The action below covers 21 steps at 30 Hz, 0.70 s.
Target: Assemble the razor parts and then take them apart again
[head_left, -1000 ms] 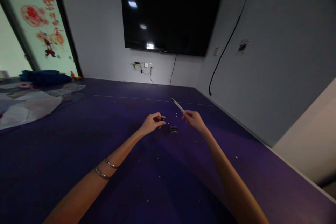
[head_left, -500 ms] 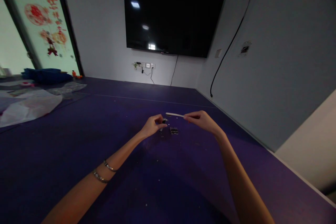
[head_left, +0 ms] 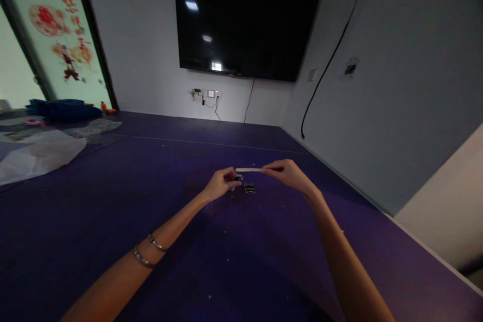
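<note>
My right hand (head_left: 284,173) is closed in a pinch on the right end of a slim white toothbrush (head_left: 248,170), held level above the surface. Its far end reaches over my left hand's fingertips; its bristles are too small to make out. My left hand (head_left: 222,184) is closed, thumb and fingers gripping a small dark part with a pale piece (head_left: 238,177), perhaps a circuit board, mostly hidden by the fingers. Just right of the left thumb, a small dark circuit board (head_left: 249,188) lies flat on the purple surface (head_left: 241,271).
Clear plastic sheeting (head_left: 45,153) and a dark blue cloth bundle (head_left: 64,109) lie at the far left. Small pale specks dot the surface. Beyond are a wall-mounted television (head_left: 245,25), a wall socket (head_left: 211,93) and a black hanging cable (head_left: 327,70).
The toothbrush has dropped slightly and shifted a little left, now closer to the part in my left hand. The left hand has barely moved. The view has shifted slightly.
</note>
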{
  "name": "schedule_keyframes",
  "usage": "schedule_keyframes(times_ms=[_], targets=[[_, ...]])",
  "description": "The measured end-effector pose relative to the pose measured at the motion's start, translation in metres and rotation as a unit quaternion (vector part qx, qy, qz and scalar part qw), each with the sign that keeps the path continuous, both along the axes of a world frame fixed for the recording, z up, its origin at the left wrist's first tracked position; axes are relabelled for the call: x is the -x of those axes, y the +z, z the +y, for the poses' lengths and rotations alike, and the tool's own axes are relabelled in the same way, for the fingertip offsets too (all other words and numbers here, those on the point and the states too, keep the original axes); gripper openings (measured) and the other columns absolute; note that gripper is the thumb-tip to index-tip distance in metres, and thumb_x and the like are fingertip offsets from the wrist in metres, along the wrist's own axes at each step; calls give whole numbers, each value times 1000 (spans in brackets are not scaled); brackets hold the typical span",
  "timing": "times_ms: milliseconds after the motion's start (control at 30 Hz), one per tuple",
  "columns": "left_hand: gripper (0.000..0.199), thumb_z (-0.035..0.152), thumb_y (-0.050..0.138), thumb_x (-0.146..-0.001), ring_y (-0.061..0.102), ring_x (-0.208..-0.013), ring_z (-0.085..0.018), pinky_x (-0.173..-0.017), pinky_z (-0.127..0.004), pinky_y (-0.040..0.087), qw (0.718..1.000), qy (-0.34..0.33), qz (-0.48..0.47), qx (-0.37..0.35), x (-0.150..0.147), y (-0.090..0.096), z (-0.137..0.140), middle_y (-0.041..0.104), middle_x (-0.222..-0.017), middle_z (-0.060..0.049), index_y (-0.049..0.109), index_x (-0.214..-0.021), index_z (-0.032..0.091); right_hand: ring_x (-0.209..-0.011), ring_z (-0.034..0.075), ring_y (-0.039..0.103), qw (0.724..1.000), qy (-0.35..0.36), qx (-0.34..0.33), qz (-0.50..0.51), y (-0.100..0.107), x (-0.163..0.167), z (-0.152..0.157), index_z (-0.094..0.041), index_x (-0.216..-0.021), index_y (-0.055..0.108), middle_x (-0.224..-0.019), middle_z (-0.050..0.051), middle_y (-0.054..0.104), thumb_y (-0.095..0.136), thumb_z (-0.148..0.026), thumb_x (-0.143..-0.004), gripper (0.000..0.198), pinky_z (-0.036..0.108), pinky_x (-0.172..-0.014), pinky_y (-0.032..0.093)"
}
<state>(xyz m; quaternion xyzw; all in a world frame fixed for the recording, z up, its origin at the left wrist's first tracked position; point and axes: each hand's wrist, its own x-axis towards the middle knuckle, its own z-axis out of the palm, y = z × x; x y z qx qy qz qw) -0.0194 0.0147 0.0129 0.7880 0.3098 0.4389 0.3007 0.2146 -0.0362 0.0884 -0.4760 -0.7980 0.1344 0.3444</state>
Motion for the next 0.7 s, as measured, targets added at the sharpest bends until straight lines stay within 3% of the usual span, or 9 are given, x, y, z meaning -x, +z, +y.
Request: schedule_keyframes(times_ms=[133,300,467,700], targets=[[23,32,67,-69,50,-60,-11,-61,-24,40,1000,-2,1,20,-1,0,-2,51,-61,4,51,-68,15,-74,19,64,1000,22,11,-1,-1,3,1,-23,-85,73,-80,3,71,58,-41,-76,25,28,-67,47],[24,31,68,-67,50,-60,-10,-61,-24,40,1000,0,-7,11,-2,1,-5,52,-61,4,50,-66,15,-77,19,63,1000,-7,-19,-6,-3,1,3,-23,-85,73,-84,4,71,59,-41,-76,25,28,-69,47],[22,33,67,-70,52,-58,-11,-60,-25,41,1000,-11,-8,24,-2,-1,-5,54,-60,3,53,-70,15,-71,17,63,1000,26,10,-8,-1,3,2,-22,-85,73,-78,3,71,60,-41,-75,24,26,-64,46],[23,34,68,-68,54,-62,-11,-62,-25,43,1000,-2,-22,19,-3,-8,0,55,-65,2,55,-72,15,-74,18,63,999,1,-32,-9,0,5,-1,-24,-85,73,-81,3,71,59,-40,-76,22,27,-66,45]])
